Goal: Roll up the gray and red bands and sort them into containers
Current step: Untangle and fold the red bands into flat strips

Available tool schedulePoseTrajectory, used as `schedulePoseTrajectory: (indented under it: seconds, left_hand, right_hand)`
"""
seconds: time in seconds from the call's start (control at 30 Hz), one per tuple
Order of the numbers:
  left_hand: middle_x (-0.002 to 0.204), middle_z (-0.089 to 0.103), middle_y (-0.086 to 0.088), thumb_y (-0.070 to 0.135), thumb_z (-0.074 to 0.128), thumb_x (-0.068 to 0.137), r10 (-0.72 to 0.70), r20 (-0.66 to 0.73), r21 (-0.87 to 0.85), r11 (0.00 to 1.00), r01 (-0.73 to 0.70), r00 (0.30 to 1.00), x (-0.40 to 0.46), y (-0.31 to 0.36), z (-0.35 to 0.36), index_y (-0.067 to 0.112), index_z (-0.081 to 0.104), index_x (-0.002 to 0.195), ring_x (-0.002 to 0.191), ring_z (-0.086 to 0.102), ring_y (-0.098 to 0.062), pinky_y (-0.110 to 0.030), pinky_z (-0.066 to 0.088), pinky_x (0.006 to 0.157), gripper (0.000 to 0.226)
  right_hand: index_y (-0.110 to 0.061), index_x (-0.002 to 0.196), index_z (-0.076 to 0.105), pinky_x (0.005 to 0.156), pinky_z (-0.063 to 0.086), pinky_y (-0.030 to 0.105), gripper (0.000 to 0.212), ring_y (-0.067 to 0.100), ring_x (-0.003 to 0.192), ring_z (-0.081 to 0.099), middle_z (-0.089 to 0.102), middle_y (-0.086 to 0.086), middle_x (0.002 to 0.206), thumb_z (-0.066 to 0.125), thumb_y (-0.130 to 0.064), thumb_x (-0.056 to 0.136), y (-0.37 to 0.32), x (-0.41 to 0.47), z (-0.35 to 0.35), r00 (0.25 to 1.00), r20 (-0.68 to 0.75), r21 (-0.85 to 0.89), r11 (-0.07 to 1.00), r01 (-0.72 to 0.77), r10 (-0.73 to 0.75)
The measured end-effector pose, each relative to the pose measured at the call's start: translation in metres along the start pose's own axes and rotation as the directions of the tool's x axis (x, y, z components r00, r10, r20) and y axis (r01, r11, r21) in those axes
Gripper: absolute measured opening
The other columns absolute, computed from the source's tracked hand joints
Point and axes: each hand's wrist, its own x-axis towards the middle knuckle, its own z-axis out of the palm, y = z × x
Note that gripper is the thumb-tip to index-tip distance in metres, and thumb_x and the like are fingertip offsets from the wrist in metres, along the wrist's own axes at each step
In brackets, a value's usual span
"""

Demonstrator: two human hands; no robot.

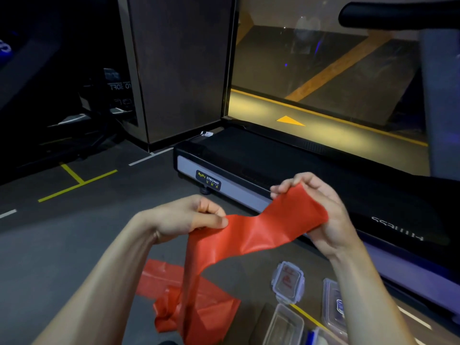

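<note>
"BODY STRONG" on a dark badge point(208, 181) on the front end of the treadmill point(249, 155), at about 11 o'clock from the hands. White lettering point(398, 229) on the treadmill side rail, at 3 o'clock, upside down, looks like "FITNESS", partly cut off. Mirrored "SOFT" fragment point(119, 86) on the dark reflection at 10 o'clock. Red print on the container lid point(288, 280), at 5 o'clock: unreadable.

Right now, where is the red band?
In the head view, the red band stretches between the left hand and right hand; its tail drops to the floor, left of the clear containers.
</note>
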Motion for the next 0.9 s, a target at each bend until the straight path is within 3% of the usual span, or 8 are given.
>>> schedulePoseTrajectory:
  seconds: [0.2,0.3,0.4,0.5,0.57,0.67,0.73,0.9]
  left_hand:
    - [0.068,0.045,-0.001,0.021,0.064,0.092,0.101,0.018,-0.241,0.966,-0.093,0.995,0.003,0.006,0.008,0.01,0.059,0.074,0.061,0.041,-0.01,-0.024,0.033,0.057,0.022]
    - [0.07,0.045,-0.005,0.024,0.066,0.091,0.098,0.029,-0.286,0.955,-0.086,0.995,0.002,0.005,0.007,-0.003,0.056,0.081,0.061,0.041,-0.012,-0.026,0.031,0.057,0.03]
    - [0.07,0.052,-0.001,0.021,0.063,0.092,0.092,0.035,-0.269,0.96,-0.079,0.995,0.002,0.006,0.011,0.014,0.066,0.077,0.062,0.046,-0.009,-0.023,0.037,0.059,0.017]
    - [0.07,0.05,0.001,0.018,0.061,0.094,0.115,0.053,-0.26,0.961,-0.098,0.992,0.002,0.007,0.013,0.012,0.065,0.079,0.063,0.046,-0.007,-0.018,0.04,0.06,0.016]
    - [0.071,0.042,-0.002,0.018,0.061,0.094,0.117,0.042,-0.237,0.966,-0.104,0.992,0.001,0.008,0.013,-0.002,0.059,0.086,0.064,0.04,-0.008,-0.02,0.036,0.061,0.021]
    - [0.072,0.035,-0.004,0.017,0.061,0.094,0.121,0.023,-0.197,0.974,-0.114,0.992,0.0,0.007,0.011,-0.013,0.056,0.086,0.066,0.033,-0.011,-0.025,0.031,0.063,0.032]
    - [0.073,0.035,-0.007,0.018,0.061,0.095,0.122,0.024,-0.172,0.978,-0.116,0.992,0.0,0.006,0.01,-0.012,0.055,0.083,0.069,0.033,-0.015,-0.029,0.03,0.066,0.033]
    - [0.073,0.048,-0.006,0.019,0.061,0.098,0.094,0.045,-0.11,0.99,-0.089,0.995,-0.002,0.005,0.007,-0.004,0.062,0.088,0.066,0.046,-0.01,-0.023,0.039,0.063,0.026]
  right_hand:
    - [-0.003,0.096,0.065,0.091,0.053,0.035,0.012,0.028,0.095,0.07,0.075,0.014,0.092,0.061,-0.014,0.094,0.0,-0.005,0.028,0.965,0.251,-0.442,0.896,0.052,0.068]
    - [-0.015,0.094,0.069,0.087,0.05,0.036,0.007,0.028,0.089,0.064,0.071,0.022,0.092,0.063,-0.019,0.094,0.001,-0.005,0.035,0.969,0.237,-0.442,0.896,0.047,0.066]
    - [-0.018,0.092,0.069,0.086,0.047,0.034,0.007,0.027,0.089,0.059,0.065,0.02,0.088,0.063,-0.02,0.094,0.007,-0.004,0.041,0.965,0.251,-0.452,0.891,0.052,0.072]
    - [-0.012,0.094,0.067,0.091,0.048,0.027,0.009,0.024,0.102,0.064,0.07,0.009,0.111,0.061,-0.018,0.095,0.016,-0.002,0.048,0.953,0.298,-0.499,0.861,0.101,0.061]
    - [-0.008,0.097,0.065,0.101,0.049,0.034,0.012,0.029,0.115,0.064,0.07,0.003,0.127,0.058,-0.018,0.097,0.021,-0.001,0.05,0.941,0.322,-0.489,0.869,0.068,0.108]
    - [-0.007,0.1,0.063,0.109,0.048,0.048,0.014,0.025,0.121,0.065,0.069,0.003,0.131,0.058,-0.02,0.1,0.025,-0.001,0.048,0.924,0.345,-0.521,0.852,0.043,0.165]
    - [-0.011,0.101,0.064,0.108,0.048,0.05,0.012,0.021,0.12,0.065,0.07,0.004,0.127,0.059,-0.022,0.1,0.024,-0.001,0.046,0.926,0.338,-0.564,0.824,0.054,0.171]
    - [-0.019,0.101,0.065,0.091,0.051,0.055,0.008,0.037,0.098,0.063,0.068,0.014,0.105,0.06,-0.025,0.101,0.018,-0.001,0.042,0.91,0.368,-0.649,0.753,0.106,0.189]
